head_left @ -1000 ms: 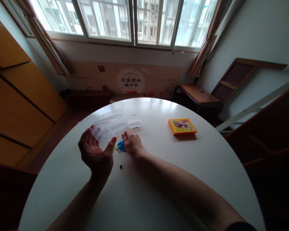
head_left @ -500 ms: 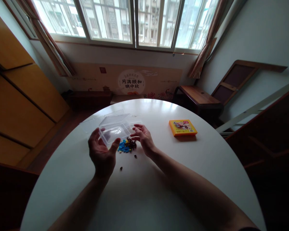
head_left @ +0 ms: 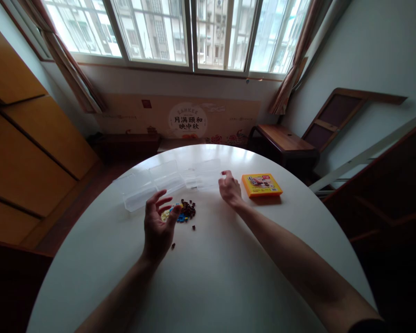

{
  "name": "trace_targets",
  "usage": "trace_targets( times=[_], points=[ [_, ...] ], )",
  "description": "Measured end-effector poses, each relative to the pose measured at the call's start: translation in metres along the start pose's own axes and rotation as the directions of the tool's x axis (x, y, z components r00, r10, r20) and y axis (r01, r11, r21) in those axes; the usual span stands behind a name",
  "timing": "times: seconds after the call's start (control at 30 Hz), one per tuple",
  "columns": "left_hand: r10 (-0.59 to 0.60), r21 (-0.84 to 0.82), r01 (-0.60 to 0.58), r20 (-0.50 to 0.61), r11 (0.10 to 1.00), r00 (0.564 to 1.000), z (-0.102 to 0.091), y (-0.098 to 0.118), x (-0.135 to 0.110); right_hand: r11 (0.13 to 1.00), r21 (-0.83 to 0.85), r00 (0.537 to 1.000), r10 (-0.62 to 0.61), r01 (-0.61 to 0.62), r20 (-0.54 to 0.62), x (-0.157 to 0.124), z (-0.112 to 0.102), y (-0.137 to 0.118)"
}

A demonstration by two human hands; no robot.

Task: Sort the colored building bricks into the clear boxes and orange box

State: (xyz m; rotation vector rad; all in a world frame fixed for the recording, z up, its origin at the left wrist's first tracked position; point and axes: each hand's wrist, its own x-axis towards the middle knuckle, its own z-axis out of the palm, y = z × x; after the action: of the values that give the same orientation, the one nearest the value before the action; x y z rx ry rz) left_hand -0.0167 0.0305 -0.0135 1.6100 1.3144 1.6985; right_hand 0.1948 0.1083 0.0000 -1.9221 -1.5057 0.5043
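Observation:
My left hand (head_left: pixel 158 225) hovers over the white round table (head_left: pixel 208 268), fingers spread and empty, just left of a small heap of blue, yellow and dark brown beads (head_left: pixel 183 212). A clear plastic compartment box (head_left: pixel 151 182) lies open on the table beyond that hand. My right hand (head_left: pixel 229 188) is raised a little to the right, fingers loosely curled, nothing visible in them, beside a second clear box (head_left: pixel 203 176).
An orange flat box (head_left: pixel 261 184) lies to the right of my right hand. Two stray dark beads (head_left: pixel 173 245) sit near my left wrist. A wooden bench (head_left: pixel 280 138) and leaning wooden frames stand right; cabinets left; windows behind.
My left hand let go of the clear box, which now lies on the table. My right hand left the bead heap and moved right toward the orange box.

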Motion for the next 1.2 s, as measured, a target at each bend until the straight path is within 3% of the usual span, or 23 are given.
trace_targets(
  times=[0.1,0.23,0.53,0.83,0.93,1.07,1.13,1.2],
  points=[
    [0.023,-0.006,-0.023,-0.014,1.0,1.0,0.0,0.002,0.0,0.988,-0.128,0.996,0.09,-0.092,-0.025,0.017,-0.005,0.009],
    [0.035,-0.01,-0.035,-0.037,0.999,0.999,0.001,0.005,0.0,0.976,-0.2,0.996,0.083,-0.085,-0.017,0.028,-0.003,0.015],
    [0.041,0.002,-0.041,-0.057,0.999,0.998,0.002,0.004,0.0,0.965,-0.262,0.998,-0.015,0.03,0.059,0.034,0.014,0.004],
    [0.03,0.008,-0.029,-0.053,1.0,0.998,0.0,0.001,-0.001,0.958,-0.199,0.971,-0.176,0.207,0.162,0.022,0.023,-0.003],
    [0.029,0.006,-0.029,-0.061,1.0,0.998,0.001,0.001,-0.001,0.932,-0.112,0.927,-0.32,0.346,0.198,0.015,0.005,0.009],
    [0.027,0.015,-0.027,-0.051,1.0,0.998,0.0,0.001,-0.001,0.798,-0.119,0.801,-0.562,0.59,0.206,0.018,-0.042,0.039],
    [0.035,0.01,-0.034,-0.048,0.999,0.998,0.0,0.0,0.0,0.778,-0.177,0.792,-0.558,0.603,0.245,0.025,-0.066,0.057],
    [0.041,0.0,-0.041,-0.044,0.999,0.998,0.0,-0.002,0.0,0.807,-0.247,0.834,-0.464,0.537,0.298,0.033,-0.086,0.076]
  ],
)
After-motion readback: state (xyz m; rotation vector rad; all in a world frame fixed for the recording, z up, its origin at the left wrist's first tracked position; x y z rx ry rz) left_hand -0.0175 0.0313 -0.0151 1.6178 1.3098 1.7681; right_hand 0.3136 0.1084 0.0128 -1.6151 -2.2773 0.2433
